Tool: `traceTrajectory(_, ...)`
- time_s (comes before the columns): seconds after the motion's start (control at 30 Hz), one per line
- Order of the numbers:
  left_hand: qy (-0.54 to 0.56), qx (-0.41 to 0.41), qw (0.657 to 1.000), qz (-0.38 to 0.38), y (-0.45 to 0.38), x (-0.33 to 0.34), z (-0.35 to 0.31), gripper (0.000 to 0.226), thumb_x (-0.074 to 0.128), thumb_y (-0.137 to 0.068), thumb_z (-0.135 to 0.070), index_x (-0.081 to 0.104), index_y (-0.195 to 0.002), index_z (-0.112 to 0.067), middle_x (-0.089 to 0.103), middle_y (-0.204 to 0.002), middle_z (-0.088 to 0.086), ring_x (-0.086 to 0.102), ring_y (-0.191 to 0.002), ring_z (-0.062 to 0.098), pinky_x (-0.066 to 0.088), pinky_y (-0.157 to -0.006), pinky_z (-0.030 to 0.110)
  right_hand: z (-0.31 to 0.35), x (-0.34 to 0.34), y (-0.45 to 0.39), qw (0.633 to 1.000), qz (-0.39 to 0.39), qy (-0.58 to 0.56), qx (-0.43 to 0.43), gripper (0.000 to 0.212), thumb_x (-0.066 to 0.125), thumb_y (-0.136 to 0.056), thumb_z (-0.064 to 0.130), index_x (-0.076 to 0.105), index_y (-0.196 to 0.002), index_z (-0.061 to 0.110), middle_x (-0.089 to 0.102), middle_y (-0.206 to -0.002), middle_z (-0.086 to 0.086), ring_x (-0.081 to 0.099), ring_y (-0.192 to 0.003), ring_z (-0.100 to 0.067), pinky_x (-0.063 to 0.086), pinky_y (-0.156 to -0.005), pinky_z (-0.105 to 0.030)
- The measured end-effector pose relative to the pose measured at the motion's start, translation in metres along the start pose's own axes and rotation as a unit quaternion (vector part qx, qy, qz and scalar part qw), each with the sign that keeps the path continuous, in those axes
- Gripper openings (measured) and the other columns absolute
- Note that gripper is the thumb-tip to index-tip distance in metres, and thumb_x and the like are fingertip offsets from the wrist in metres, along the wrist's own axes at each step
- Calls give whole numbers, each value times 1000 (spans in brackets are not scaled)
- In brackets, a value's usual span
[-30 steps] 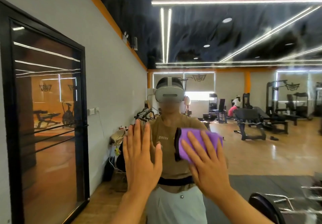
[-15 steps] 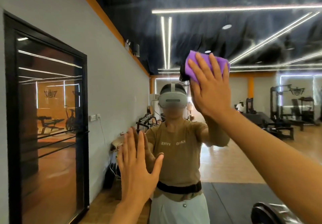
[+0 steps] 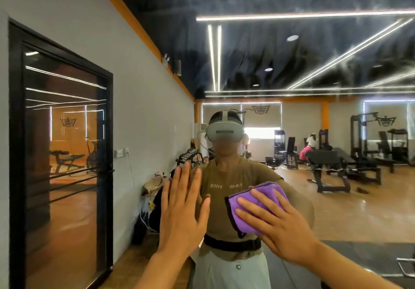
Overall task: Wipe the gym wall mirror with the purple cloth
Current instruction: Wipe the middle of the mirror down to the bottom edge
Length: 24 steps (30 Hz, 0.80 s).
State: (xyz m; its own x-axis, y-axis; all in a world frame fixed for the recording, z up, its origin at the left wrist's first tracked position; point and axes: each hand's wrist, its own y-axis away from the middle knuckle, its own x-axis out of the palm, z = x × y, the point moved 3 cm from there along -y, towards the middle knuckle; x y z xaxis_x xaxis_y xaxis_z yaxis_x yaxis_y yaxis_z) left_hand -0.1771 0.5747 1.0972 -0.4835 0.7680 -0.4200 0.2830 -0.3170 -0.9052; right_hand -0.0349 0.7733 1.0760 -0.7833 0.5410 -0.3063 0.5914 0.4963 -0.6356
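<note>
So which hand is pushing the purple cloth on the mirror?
The right hand. Its spread fingers press the purple cloth flat against the mirror, while the left hand lies flat on the glass with nothing under it.

Two hands, left [image 3: 182, 212] and right [image 3: 280, 228], one purple cloth [image 3: 253, 203], one wall mirror [image 3: 314, 68], one black-framed door [image 3: 62, 167]

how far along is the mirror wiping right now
Underway. The right hand presses the purple cloth flat on the mirror at chest height, while the left hand braces open on the glass. Hazy streaks show across the upper glass, so that area looks left to do. No part reads clearly finished.
</note>
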Motion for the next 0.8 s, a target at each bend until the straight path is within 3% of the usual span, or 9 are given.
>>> traceTrajectory(0.1,4,-22,1000,1,1,5,-8,72,31,-98,-52,12,-158,-18,0,-166,0,2,-153,19,2,-121,38,-39,-11,-24,998,6,5,-69,60,38,-101,43,25,-159,30,23,-165,5,12,-154,-22,1,-126,-45)
traceTrajectory(0.2,7,-35,999,1,0,9,-17,75,31,-98,-54,10,-159,-16,-1,-166,0,1,-153,18,-3,-122,34,-90,-25,-65,998,-29,-10,-48,54,38,-102,38,34,-155,28,26,-164,2,13,-154,-23,0,-126,-47)
traceTrajectory(0.33,-9,0,1000,-7,-11,4,-30,70,33,-97,-52,13,-159,-23,0,-166,1,0,-153,21,-6,-122,36,-171,-56,-129,993,-82,-38,81,52,32,-104,38,37,-154,24,30,-162,-1,19,-153,-28,9,-123,-57)
traceTrajectory(0.43,9,-4,1000,-20,-24,1,-41,68,31,-99,-52,10,-159,-27,-5,-166,-3,-3,-152,17,-8,-121,35,-207,-72,-151,966,-140,-58,208,54,27,-104,41,39,-153,22,34,-160,-3,21,-152,-30,0,-124,-49)
traceTrajectory(0.5,8,-5,1000,-21,-30,3,-47,68,29,-99,-53,6,-158,-30,-8,-166,-5,-4,-152,16,-6,-121,37,-198,-68,-148,955,-161,-51,244,55,28,-104,40,36,-155,21,31,-162,-4,18,-153,-31,-2,-123,-47)
traceTrajectory(0.63,16,-16,1000,-22,-31,10,-54,68,30,-99,-53,4,-158,-31,-12,-165,-7,-7,-152,16,-8,-121,35,-126,-39,-77,984,-110,-27,139,57,37,-100,36,34,-155,22,26,-164,-5,17,-153,-32,7,-123,-58)
traceTrajectory(0.8,17,-31,999,-27,-30,11,-60,69,30,-98,-51,4,-158,-30,-14,-165,-8,-9,-152,16,-11,-121,32,-50,-9,48,1000,-11,12,-10,71,47,-93,40,23,-159,30,16,-167,6,11,-155,-25,-2,-125,-49)
